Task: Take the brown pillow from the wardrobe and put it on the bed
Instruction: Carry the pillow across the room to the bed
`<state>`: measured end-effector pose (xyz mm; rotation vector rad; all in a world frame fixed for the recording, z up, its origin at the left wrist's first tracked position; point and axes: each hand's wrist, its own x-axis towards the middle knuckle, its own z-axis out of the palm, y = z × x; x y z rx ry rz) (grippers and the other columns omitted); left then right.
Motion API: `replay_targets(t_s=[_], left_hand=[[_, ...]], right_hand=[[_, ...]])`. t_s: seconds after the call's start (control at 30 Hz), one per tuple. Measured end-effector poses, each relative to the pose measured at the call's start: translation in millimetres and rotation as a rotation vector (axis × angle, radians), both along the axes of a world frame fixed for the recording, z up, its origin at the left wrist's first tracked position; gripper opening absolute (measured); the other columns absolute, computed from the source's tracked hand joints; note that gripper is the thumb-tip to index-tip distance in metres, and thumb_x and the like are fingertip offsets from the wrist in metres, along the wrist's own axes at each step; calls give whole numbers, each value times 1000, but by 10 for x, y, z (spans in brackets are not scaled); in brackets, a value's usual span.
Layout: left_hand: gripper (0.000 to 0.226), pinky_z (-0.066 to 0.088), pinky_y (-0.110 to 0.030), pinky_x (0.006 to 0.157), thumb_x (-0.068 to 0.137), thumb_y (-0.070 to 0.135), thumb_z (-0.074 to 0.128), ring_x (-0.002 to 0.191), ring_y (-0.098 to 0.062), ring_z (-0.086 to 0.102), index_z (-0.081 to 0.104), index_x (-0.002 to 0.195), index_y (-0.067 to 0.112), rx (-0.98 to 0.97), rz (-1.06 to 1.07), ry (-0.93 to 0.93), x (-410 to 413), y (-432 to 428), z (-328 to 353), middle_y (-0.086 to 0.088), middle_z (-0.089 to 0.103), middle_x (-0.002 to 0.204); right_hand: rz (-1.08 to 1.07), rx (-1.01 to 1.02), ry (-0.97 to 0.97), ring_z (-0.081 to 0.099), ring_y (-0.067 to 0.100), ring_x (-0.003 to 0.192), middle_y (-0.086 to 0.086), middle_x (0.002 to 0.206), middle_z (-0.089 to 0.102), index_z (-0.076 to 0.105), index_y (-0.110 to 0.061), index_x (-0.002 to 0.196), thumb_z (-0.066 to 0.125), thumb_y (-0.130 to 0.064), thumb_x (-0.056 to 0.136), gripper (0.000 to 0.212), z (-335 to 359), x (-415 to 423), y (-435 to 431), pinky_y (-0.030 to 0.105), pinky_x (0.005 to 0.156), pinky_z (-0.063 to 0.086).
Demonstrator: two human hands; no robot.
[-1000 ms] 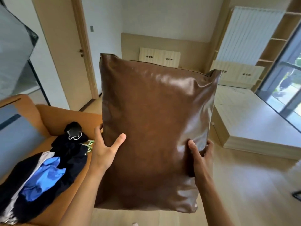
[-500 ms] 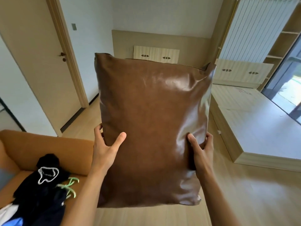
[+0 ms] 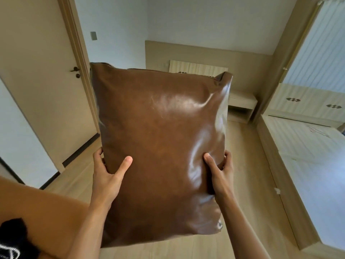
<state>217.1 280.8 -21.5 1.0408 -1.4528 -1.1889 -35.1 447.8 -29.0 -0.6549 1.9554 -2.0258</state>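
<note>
The brown pillow (image 3: 160, 146) is up in the air in front of the person, standing tall, with the bed (image 3: 315, 165) off to the right. The left hand (image 3: 108, 176) grips its left edge and the right hand (image 3: 220, 174) grips its right edge, thumbs pressed into the front. It looks soft and puffy, and probably light. The shiny skin may be slippery, so holding both side edges seems best. No box or basket with things inside shows here.

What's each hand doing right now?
Left hand: closed on the brown pillow.
Right hand: closed on the same pillow.
</note>
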Motion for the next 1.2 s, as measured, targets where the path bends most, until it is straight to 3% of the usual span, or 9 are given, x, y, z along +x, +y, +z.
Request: replay_targets(t_s=[0.2,0.33,0.43,0.53,0.67,0.83,1.0,1.1,1.2], left_hand=[[99,54,-28,78,49,88,74,97,0,64,40,133,48,-2,73,20,-664,-959,31,25,61,115],[77,55,-38,86,56,82,77,101,-5,64,43,121,59,2,85,32,-1143,-1899,-69,23,62,116],[93,55,-38,87,49,87,75,104,-9,63,42,128,51,-6,81,35,-1470,-2652,-63,18,62,120],[98,56,-34,82,45,89,75,103,-10,64,42,128,48,-16,74,32,-1758,-3295,25,20,62,117],[76,55,-25,73,48,86,78,100,-8,67,44,113,64,-31,80,43,-2124,-4132,114,22,65,115],[65,52,-8,59,53,82,79,89,13,67,42,105,70,-57,96,48,-2542,-5112,171,38,67,101],[83,56,-14,75,60,72,79,94,4,69,41,129,45,-72,206,-14,-2781,-6045,102,24,64,114],[91,56,-14,78,59,76,77,102,-3,66,40,134,41,-38,312,-50,-2808,-6592,95,18,63,118],[93,57,-33,93,58,83,75,107,-6,65,38,134,45,-11,396,-85,-2764,-7058,107,21,62,121]], right_hand=[[74,-30,-13,72,6,104,-15,110,76,62,-33,116,84,-58,67,60,20,-798,-1209,41,100,56],[115,-11,-20,72,6,105,-13,114,76,61,-34,122,83,-62,68,65,-83,-1292,-2161,42,99,57],[110,-20,-23,73,5,103,-13,113,76,60,-33,123,84,-64,66,69,-78,-1600,-2869,41,97,58],[102,-32,-29,74,6,101,-14,110,76,59,-35,121,84,-63,66,67,-2,-1858,-3483,40,94,59],[112,-54,-35,73,4,101,-18,110,75,58,-37,120,84,-64,65,67,100,-2229,-4284,31,87,58],[145,-61,-42,73,4,102,-13,112,76,59,-36,120,84,-59,69,62,96,-2697,-5385,30,88,57],[201,-56,-38,73,4,99,-2,114,75,59,-27,124,82,-59,70,67,-97,-3071,-6676,34,92,58],[300,-30,-43,72,7,99,0,115,75,58,-28,123,81,-64,69,70,-140,-3198,-7490,33,90,57],[379,-16,-54,72,10,104,-2,117,75,59,-29,124,81,-65,69,69,-163,-3240,-8208,33,90,56]])
